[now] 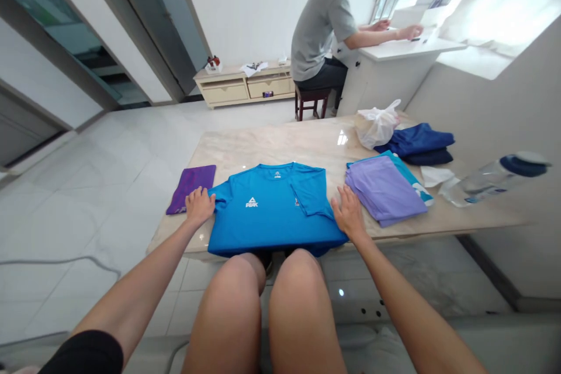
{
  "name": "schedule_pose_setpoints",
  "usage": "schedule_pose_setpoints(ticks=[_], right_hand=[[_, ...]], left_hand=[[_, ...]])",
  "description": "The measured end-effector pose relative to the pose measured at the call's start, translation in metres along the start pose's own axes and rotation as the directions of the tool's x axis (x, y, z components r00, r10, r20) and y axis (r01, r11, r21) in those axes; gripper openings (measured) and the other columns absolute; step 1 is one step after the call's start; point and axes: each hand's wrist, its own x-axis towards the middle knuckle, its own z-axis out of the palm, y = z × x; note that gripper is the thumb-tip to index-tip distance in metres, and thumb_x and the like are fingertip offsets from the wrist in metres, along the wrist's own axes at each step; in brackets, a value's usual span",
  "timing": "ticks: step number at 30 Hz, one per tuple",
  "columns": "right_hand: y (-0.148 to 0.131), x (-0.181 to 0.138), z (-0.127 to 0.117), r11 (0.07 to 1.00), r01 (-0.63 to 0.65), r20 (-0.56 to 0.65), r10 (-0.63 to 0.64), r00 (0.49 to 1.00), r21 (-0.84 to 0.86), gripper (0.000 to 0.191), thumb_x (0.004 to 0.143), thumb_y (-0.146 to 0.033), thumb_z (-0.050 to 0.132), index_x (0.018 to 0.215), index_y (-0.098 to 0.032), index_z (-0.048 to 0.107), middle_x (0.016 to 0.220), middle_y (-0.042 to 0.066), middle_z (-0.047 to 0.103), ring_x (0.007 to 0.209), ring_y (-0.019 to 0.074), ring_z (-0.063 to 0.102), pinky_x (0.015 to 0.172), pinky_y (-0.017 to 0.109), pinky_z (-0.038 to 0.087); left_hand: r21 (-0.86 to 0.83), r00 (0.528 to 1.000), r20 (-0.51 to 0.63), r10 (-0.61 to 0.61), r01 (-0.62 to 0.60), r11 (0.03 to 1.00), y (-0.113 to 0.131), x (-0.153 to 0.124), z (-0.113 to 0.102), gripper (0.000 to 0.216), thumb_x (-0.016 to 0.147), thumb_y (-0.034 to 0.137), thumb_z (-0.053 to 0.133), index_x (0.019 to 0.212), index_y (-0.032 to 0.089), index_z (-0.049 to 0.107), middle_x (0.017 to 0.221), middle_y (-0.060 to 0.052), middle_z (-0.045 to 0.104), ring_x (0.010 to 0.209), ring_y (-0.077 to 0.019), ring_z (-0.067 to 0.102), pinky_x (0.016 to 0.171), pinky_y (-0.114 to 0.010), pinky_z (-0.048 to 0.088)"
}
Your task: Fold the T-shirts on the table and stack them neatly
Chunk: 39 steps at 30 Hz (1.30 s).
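A bright blue T-shirt (274, 210) with a white logo lies face up on the pale marble table (284, 143), its hem hanging over the near edge above my knees. Its right sleeve is folded inward. My left hand (199, 205) rests on the shirt's left sleeve edge, fingers spread and flat. My right hand (348, 213) lies flat at the shirt's right side, fingers apart. Neither hand grips anything.
A folded purple cloth (191, 187) lies left of the shirt. A folded lilac garment (383, 190) on a teal one lies to the right, with dark blue clothes (418, 143), a white plastic bag (377, 124) and a clear bottle (491, 180). Another person (324, 29) sits at a white desk behind.
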Motion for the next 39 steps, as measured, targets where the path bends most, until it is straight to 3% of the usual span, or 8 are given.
schedule_pose_setpoints(ticks=[9, 16, 25, 27, 31, 33, 35, 39], right_hand=[[-0.010, 0.002, -0.005, 0.999, -0.008, 0.079, 0.012, 0.997, -0.051, 0.064, 0.114, -0.046, 0.034, 0.160, -0.009, 0.060, 0.170, 0.023, 0.054, 0.161, 0.0363, 0.044, 0.134, 0.058, 0.032], [-0.013, 0.004, -0.009, 0.998, -0.008, 0.088, 0.013, 0.996, -0.057, 0.061, 0.113, -0.045, 0.036, 0.153, -0.009, 0.066, 0.168, 0.024, 0.056, 0.159, 0.0359, 0.047, 0.133, 0.056, 0.034], [-0.010, 0.004, -0.009, 0.997, 0.013, 0.042, -0.010, 0.999, -0.070, 0.056, 0.109, -0.041, 0.042, 0.148, -0.012, 0.070, 0.164, 0.023, 0.060, 0.154, 0.0368, 0.051, 0.128, 0.058, 0.040], [-0.009, 0.004, -0.009, 0.997, 0.010, 0.052, -0.006, 0.999, -0.082, 0.057, 0.108, -0.041, 0.042, 0.149, -0.012, 0.070, 0.164, 0.022, 0.059, 0.154, 0.0373, 0.051, 0.127, 0.057, 0.041], [-0.006, 0.003, -0.009, 0.996, 0.010, 0.063, -0.005, 0.998, -0.091, 0.058, 0.107, -0.040, 0.045, 0.150, -0.011, 0.070, 0.166, 0.023, 0.057, 0.155, 0.0382, 0.049, 0.128, 0.057, 0.041], [-0.005, 0.003, -0.008, 0.997, 0.008, 0.066, -0.003, 0.998, -0.079, 0.058, 0.106, -0.039, 0.046, 0.151, -0.011, 0.069, 0.166, 0.023, 0.057, 0.155, 0.0392, 0.048, 0.128, 0.059, 0.041], [-0.004, 0.003, -0.008, 0.998, 0.010, 0.065, -0.005, 0.998, -0.068, 0.058, 0.105, -0.038, 0.048, 0.153, -0.012, 0.068, 0.166, 0.022, 0.058, 0.155, 0.0397, 0.048, 0.128, 0.060, 0.040], [-0.006, 0.002, -0.010, 0.997, 0.013, 0.054, -0.009, 0.999, -0.071, 0.057, 0.105, -0.038, 0.047, 0.152, -0.013, 0.069, 0.165, 0.022, 0.059, 0.156, 0.0382, 0.048, 0.128, 0.058, 0.040]], left_hand=[[-0.118, 0.992, -0.106, 0.072, -0.085, 0.989, 0.009, -0.002, 0.001, 0.037, 0.098, 0.042, 0.053, 0.115, 0.020, 0.076, 0.153, -0.023, 0.061, 0.142, -0.0443, 0.057, 0.124, -0.064, 0.043], [-0.401, 0.998, -0.030, 0.052, -0.060, 0.914, 0.019, 0.011, -0.022, 0.033, 0.093, 0.053, 0.061, 0.107, 0.023, 0.067, 0.106, -0.010, 0.079, 0.104, -0.0298, 0.073, 0.093, -0.038, 0.059], [-0.227, 0.998, 0.059, 0.008, 0.005, 0.974, 0.045, 0.030, -0.060, 0.030, 0.081, 0.042, 0.081, 0.102, 0.022, 0.080, 0.115, -0.017, 0.084, 0.113, -0.0427, 0.077, 0.092, -0.047, 0.061], [-0.400, 0.995, 0.090, 0.033, 0.006, 0.916, 0.060, 0.032, -0.065, 0.036, 0.084, 0.049, 0.081, 0.106, 0.020, 0.080, 0.114, -0.016, 0.084, 0.103, -0.0370, 0.080, 0.085, -0.042, 0.063], [-0.756, 0.988, 0.156, 0.009, 0.113, 0.644, 0.078, 0.030, -0.062, 0.048, 0.104, 0.055, 0.059, 0.132, 0.017, 0.071, 0.130, -0.017, 0.078, 0.075, -0.0184, 0.080, 0.066, -0.029, 0.061], [-0.762, 0.993, 0.112, 0.020, 0.073, 0.643, 0.077, 0.024, -0.053, 0.047, 0.105, 0.046, 0.055, 0.139, 0.016, 0.067, 0.136, -0.018, 0.076, 0.080, -0.0181, 0.081, 0.070, -0.030, 0.063], [-0.687, 0.986, 0.063, 0.156, -0.071, 0.723, 0.073, 0.016, -0.040, 0.047, 0.103, 0.039, 0.054, 0.141, 0.014, 0.067, 0.138, -0.019, 0.076, 0.100, -0.0238, 0.082, 0.087, -0.037, 0.067], [-0.451, 0.830, 0.067, 0.554, -0.470, 0.759, 0.070, -0.004, -0.006, 0.058, 0.105, 0.039, 0.048, 0.152, 0.011, 0.065, 0.163, -0.021, 0.062, 0.154, -0.0322, 0.058, 0.132, -0.051, 0.043]])
